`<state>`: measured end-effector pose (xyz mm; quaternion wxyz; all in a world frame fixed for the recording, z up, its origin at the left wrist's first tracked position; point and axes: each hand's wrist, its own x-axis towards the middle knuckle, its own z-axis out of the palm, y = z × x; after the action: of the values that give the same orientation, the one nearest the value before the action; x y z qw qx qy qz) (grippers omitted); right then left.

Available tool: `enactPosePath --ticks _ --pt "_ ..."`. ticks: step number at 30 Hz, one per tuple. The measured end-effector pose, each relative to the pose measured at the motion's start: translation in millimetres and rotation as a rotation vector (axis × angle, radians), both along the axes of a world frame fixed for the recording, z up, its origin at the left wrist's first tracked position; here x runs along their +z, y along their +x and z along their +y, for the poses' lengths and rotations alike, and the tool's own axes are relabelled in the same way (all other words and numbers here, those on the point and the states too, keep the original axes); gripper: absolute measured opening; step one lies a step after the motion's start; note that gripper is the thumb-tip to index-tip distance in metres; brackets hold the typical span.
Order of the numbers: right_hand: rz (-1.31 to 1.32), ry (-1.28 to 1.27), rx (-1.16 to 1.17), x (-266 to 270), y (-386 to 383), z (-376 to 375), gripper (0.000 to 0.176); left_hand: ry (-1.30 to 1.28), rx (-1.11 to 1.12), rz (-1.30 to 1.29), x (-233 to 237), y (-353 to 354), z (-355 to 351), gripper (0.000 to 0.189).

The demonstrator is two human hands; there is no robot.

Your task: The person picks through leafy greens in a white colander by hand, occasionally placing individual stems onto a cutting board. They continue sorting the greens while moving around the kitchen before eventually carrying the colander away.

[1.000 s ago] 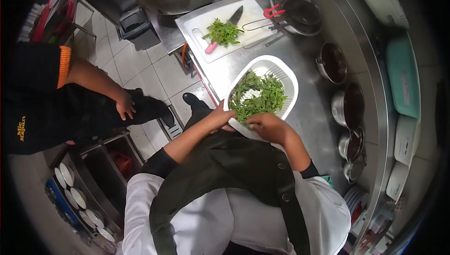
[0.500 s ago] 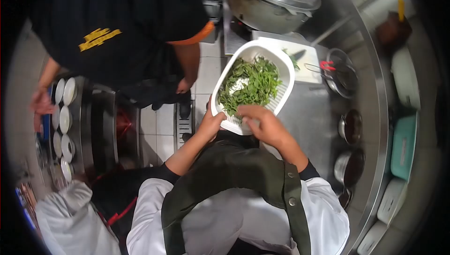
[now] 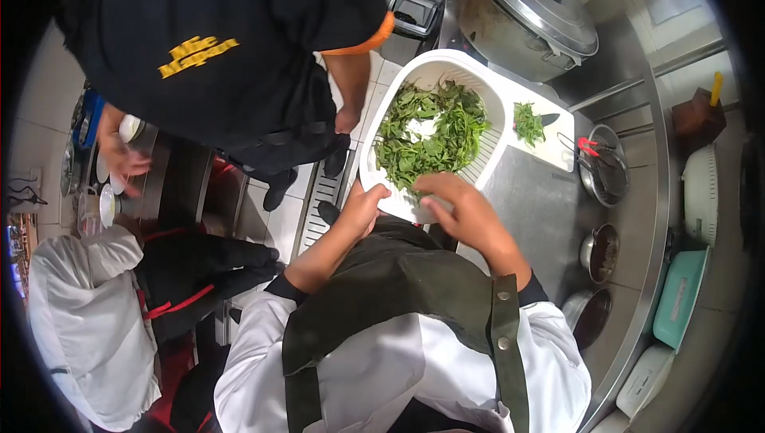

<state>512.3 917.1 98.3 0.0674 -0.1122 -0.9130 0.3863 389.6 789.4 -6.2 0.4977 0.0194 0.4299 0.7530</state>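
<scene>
My left hand grips the near left rim of a white ribbed plastic basket, its thumb over the edge. Loose green herb leaves lie inside in a rough ring, with a pale patch of the bottom showing in the middle. Over the near end of the basket, my right hand has its fingers curled towards the thumb at the edge of the leaves. A bit of green shows by its fingertips, and the hand partly hides what it pinches.
Beyond the basket, a white cutting board carries chopped greens and a knife. A large lidded pot stands behind. Metal bowls line the right side of the steel counter. Two co-workers stand at left, one in a black shirt.
The view has shifted, so the pot, board and counter sit farther right and more of the left co-worker shows. My hands keep nearly the same places on the basket and leaves.
</scene>
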Motion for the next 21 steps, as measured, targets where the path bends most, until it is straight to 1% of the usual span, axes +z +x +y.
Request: enactPosePath --ticks 1,3,4,5,8,11,14,15,18,20,21 --pt "0.09 0.059 -0.082 7 2 2 0.02 -0.009 -0.002 -0.004 2 2 -3 0.049" --pt "0.231 0.154 -0.213 13 9 15 0.023 -0.04 -0.002 -0.034 11 7 -9 0.051" --pt "0.298 0.238 -0.321 18 11 21 0.026 -0.054 0.001 -0.048 16 9 -11 0.051" --pt "0.369 0.324 -0.426 22 14 25 0.028 -0.056 -0.083 -0.075 11 6 -17 0.055" --pt "0.47 0.165 -0.716 23 26 35 0.032 -0.045 -0.006 -0.033 18 10 -25 0.056" --pt "0.562 0.038 -0.719 25 32 44 0.032 -0.094 0.004 -0.014 29 12 -27 0.054" --pt "0.557 0.006 -0.621 19 32 45 0.031 -0.106 0.008 0.038 35 15 -27 0.054" --pt "0.514 0.041 -0.555 23 30 43 0.03 -0.111 0.019 0.049 35 16 -27 0.054" --pt "0.375 0.006 -0.453 13 16 39 0.03 -0.102 0.072 0.1 33 22 -23 0.055" --pt "0.36 0.138 -0.357 5 0 35 0.034 -0.119 0.105 0.152 30 25 -24 0.055" --pt "0.353 0.105 -0.377 3 -8 31 0.038 -0.121 0.122 0.161 32 27 -24 0.055"
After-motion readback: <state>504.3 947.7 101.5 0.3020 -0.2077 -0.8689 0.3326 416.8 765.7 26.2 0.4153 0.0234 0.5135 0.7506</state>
